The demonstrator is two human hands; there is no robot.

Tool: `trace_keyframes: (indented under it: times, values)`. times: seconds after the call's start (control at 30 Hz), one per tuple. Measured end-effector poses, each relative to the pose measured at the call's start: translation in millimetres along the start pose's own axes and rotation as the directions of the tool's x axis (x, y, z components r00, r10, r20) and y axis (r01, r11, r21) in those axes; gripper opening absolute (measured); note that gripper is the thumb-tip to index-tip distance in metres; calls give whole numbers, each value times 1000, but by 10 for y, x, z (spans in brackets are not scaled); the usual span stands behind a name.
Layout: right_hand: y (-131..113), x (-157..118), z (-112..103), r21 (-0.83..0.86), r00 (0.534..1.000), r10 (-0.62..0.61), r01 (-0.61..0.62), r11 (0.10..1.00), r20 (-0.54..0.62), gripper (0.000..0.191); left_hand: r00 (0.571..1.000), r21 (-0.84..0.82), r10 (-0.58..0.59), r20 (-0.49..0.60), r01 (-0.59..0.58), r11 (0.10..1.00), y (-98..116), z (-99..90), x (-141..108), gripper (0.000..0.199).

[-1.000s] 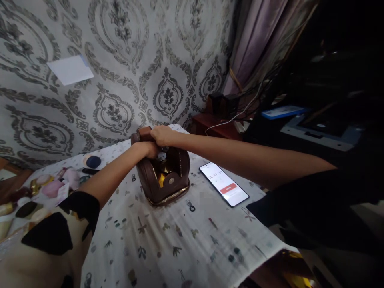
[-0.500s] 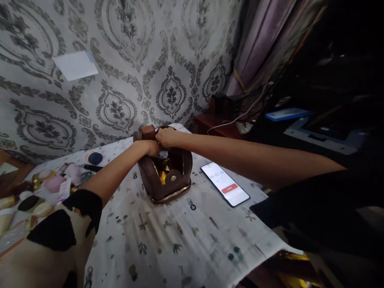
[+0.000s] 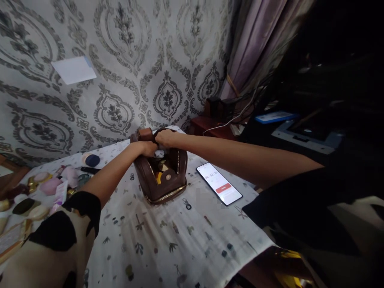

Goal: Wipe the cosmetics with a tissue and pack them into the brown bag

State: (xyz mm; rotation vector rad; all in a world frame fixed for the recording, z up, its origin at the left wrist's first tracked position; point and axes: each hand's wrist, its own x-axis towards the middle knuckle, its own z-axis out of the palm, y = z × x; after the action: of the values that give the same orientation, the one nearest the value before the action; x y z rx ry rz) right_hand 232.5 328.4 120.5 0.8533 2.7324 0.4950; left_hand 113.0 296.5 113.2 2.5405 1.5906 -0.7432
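A brown cosmetic bag (image 3: 162, 194) stands unzipped on the cloth-covered table, its gold zipper spread wide. Inside, a yellow item and other dark, shiny contents show only in part. My left hand (image 3: 148, 149) is at the bag's rear left, fingers curled down inside the opening. Close beside it, my right hand (image 3: 165, 139) is closed in a loose fist over the rear of the opening. Between and below the hands, a small whitish piece (image 3: 159, 153) shows; I cannot tell what it is. The fingertips of both hands are hidden.
A phone (image 3: 220, 184) showing a timer lies right of the bag. Makeup items and pink sponges (image 3: 51, 186) crowd the table's left side, with a dark-lidded round jar (image 3: 91, 160) behind them. Patterned wallpaper (image 3: 120, 60) rises behind. A cable (image 3: 231, 122) runs at the back right.
The view has shifted slightly, so the bag and phone appear a little further left. Both hands stay at the rear of the bag's opening, with only slight movement.
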Motion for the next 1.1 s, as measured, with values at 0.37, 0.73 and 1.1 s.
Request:
trace_keyframes:
  times: [0.37,0.73,1.1]
  values:
    - [-42,-115,2,8,1000,-20,20,1000,-1,27,988,15,-137,72,136,991,-3,-56,59,38]
    - [-104,-87,10,10,1000,12,-12,1000,20,34,990,-30,-120,79,123,992,18,-45,-36,28]
    - [-119,-126,-65,30,997,4,-7,1000,77,43,990,-79,-137,-44,133,988,-63,112,213,38]
